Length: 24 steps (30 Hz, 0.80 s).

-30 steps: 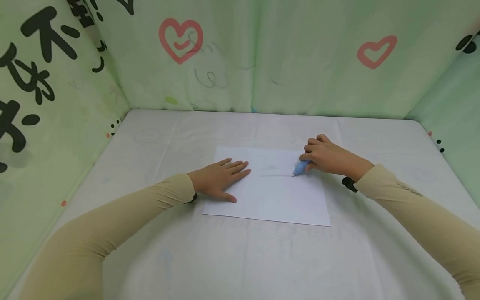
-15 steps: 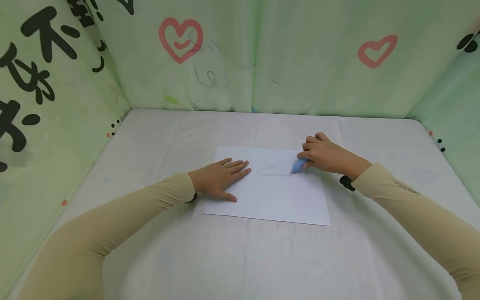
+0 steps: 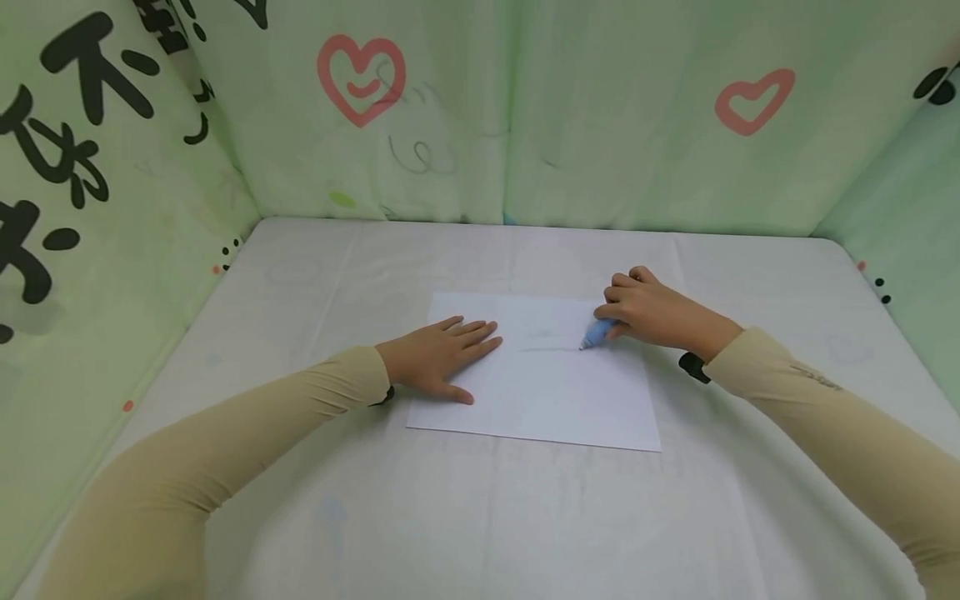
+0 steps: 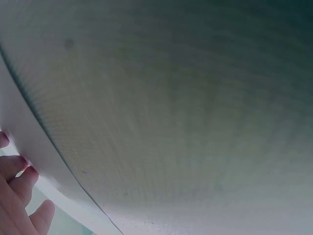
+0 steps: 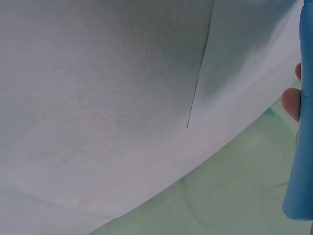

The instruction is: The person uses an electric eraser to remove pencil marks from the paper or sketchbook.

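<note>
A white sheet of paper (image 3: 540, 408) lies on the table, with a faint grey line across its middle. The left hand (image 3: 438, 360) rests flat on the sheet's left part, fingers spread; some of its fingertips (image 4: 44, 213) show at the lower left of the left wrist view. Over the sheet's right side, the right hand (image 3: 645, 308) grips a thick blue pen-like tool (image 3: 597, 332), tilted, its small tip at the line's right end. In the right wrist view the tool's long smooth barrel (image 5: 303, 147) runs down the right edge, with fingers partly hidden behind it.
A white cloth covers the table (image 3: 420, 517). Pale green curtains (image 3: 600, 125) with red hearts and black lettering enclose its back and sides. Dark wrist-worn devices (image 3: 694, 367) sit under both cuffs.
The right hand and blue tool have shifted slightly left and up since a second ago, then dipped a touch over the last half second. The left hand and paper stay put.
</note>
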Available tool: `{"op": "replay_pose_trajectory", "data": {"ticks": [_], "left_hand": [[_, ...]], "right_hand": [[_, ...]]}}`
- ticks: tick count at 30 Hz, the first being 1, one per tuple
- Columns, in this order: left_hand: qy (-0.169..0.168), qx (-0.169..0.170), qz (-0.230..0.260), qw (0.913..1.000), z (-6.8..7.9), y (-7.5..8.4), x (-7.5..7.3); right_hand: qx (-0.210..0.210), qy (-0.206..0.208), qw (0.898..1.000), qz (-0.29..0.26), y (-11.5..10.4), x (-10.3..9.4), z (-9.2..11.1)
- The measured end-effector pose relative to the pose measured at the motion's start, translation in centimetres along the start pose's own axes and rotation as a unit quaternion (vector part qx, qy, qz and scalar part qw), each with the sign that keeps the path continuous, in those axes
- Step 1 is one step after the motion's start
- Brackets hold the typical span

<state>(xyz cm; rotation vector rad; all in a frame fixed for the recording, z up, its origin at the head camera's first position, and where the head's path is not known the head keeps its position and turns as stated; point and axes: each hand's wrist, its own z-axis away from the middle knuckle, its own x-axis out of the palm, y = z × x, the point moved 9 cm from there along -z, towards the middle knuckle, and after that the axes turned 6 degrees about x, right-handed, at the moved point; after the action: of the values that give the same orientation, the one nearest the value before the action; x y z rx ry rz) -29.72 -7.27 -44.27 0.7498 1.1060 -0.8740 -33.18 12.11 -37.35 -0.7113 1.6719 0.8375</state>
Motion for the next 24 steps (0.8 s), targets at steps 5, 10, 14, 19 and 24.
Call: {"op": "replay_pose_trajectory", "data": {"ticks": [5, 10, 14, 19, 24], "left_hand": [[-0.003, -0.001, 0.002, 1.0000, -0.09, -0.01, 0.09], [-0.006, -0.003, -0.001, 1.0000, -0.06, -0.05, 0.11], [-0.008, -0.005, -0.004, 0.9999, -0.02, -0.08, 0.10], [-0.008, -0.005, 0.001, 1.0000, 0.07, 0.06, -0.06], [-0.004, 0.001, 0.003, 1.0000, 0.09, 0.31, -0.26]], "right_hand": [[0.001, 0.000, 1.000, -0.002, -0.09, 0.13, -0.56], [0.001, -0.012, 1.000, 0.000, -0.21, 0.15, -0.32], [0.001, -0.020, 1.000, 0.000, -0.22, 0.17, 0.10], [-0.006, -0.003, 1.000, -0.003, -0.36, -0.05, 0.00], [-0.003, 0.005, 1.000, -0.003, -0.30, -0.15, -0.47]]}}
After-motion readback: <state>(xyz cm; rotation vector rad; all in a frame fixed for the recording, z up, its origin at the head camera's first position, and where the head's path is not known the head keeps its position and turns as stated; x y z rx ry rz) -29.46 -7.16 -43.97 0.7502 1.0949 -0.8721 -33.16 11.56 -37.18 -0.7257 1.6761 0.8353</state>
